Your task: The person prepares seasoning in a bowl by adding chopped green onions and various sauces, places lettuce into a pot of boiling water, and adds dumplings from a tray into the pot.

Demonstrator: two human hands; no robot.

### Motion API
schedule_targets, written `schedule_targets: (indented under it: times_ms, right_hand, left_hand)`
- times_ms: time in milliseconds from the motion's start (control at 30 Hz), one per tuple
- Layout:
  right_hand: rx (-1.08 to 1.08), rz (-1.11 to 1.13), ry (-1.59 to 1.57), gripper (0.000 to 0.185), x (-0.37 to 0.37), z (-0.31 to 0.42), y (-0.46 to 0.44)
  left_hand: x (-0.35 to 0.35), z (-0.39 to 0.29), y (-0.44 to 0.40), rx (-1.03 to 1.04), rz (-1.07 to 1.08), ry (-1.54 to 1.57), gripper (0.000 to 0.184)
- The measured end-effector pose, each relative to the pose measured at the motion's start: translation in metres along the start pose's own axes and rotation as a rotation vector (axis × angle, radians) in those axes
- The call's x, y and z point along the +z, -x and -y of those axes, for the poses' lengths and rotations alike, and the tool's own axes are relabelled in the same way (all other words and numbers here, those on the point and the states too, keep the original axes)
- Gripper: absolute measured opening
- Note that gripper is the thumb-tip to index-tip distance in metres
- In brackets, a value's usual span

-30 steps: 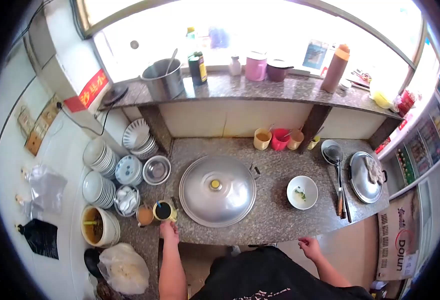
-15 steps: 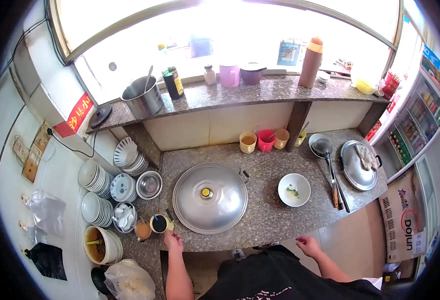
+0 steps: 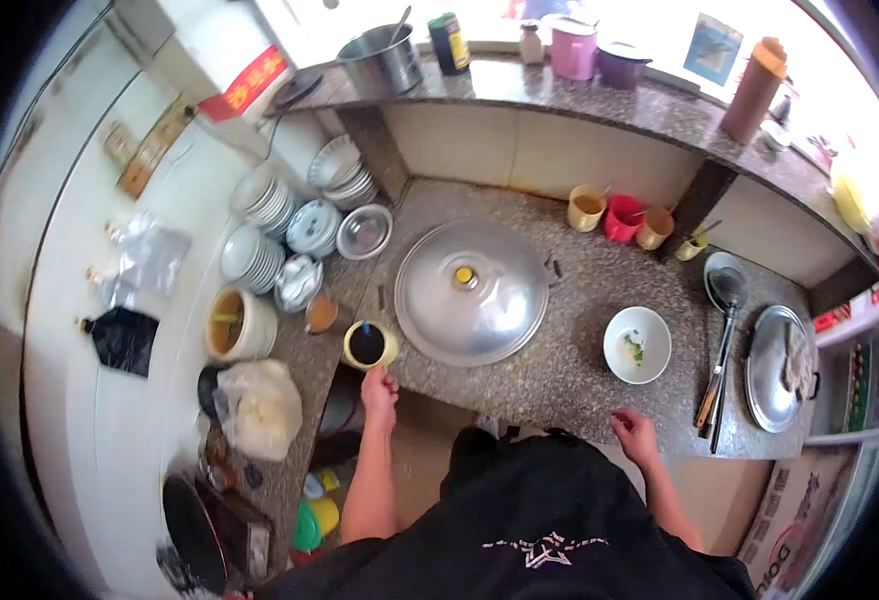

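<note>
My left hand [image 3: 381, 396] is closed at the near side of a yellow mug [image 3: 390, 352], which holds dark liquid and a blue-handled spoon. The mug is by the front edge of the counter, left of a large domed metal lid [image 3: 495, 310] with a yellow knob. Whether it rests on the counter or is lifted, I cannot tell. My right hand [image 3: 637, 437] is near the front edge with loosely bent fingers, holding nothing. Beyond it stands a white bowl [image 3: 618, 366] with chopped green bits inside.
A brown cup [image 3: 322, 315], a bowl of white spoons [image 3: 299, 282] and stacked dishes [image 3: 252, 258] crowd the left. Several mugs [image 3: 587, 208] line the back. Long-handled ladles [image 3: 725, 340] and an oval lidded pan [image 3: 775, 375] lie right. A shelf [image 3: 560, 95] holds pots and bottles.
The view has tilted down and turned left. My left hand has drawn the yellow mug away from the brown cup, toward me and to the right. The white bowl stays put.
</note>
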State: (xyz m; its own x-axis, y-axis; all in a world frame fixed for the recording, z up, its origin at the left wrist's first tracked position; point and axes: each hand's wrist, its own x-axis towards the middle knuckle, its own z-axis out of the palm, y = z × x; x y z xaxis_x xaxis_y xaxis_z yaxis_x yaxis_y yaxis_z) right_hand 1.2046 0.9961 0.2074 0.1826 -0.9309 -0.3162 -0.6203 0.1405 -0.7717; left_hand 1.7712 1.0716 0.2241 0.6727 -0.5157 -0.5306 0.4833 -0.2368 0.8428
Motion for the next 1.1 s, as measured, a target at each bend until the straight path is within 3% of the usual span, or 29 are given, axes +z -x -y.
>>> schedule_targets:
  times_ms: [133,367,567,633,767,833,967,1033,1100]
  right_hand:
    - [-0.134,0.096,0.068,0.029,-0.021,0.035,-0.038]
    - [-0.401,0.379,-0.195,0.029,-0.039,0.106,-0.093]
    - [-0.447,0.358,-0.287,0.033,-0.065,0.162,-0.121]
    - [-0.439,0.314,-0.233,0.032,-0.081,0.161,-0.131]
    - [-0.426,0.193,-0.098,0.034,-0.111,0.134,-0.144]
    - [-0.442,0.15,-0.083,0.026,-0.128,0.113,-0.146]
    - [-0.439,0.05,-0.237,0.016,-0.154,0.079,-0.146]
    - [-0.27,0.143,-0.517,0.014,-0.169,0.065,-0.144]
    - [-0.268,0.154,-0.57,0.01,-0.178,0.047,-0.142]
  left_hand:
    - [0.03,0.006,0.075,-0.022,-0.005,-0.014,0.019]
    - [0.124,0.048,0.174,-0.094,0.198,-0.018,0.02]
    - [0.206,0.101,0.212,-0.127,0.348,-0.153,0.023]
    - [0.237,0.108,0.224,-0.142,0.356,-0.198,0.026]
    - [0.278,0.12,0.231,-0.107,0.567,-0.287,0.023]
    - [0.298,0.128,0.236,-0.06,0.558,-0.373,0.032]
    - [0.328,0.132,0.241,-0.015,0.61,-0.409,0.033]
    - [0.337,0.139,0.241,-0.003,0.629,-0.463,0.033]
    - [0.343,0.152,0.231,0.011,0.64,-0.466,0.033]
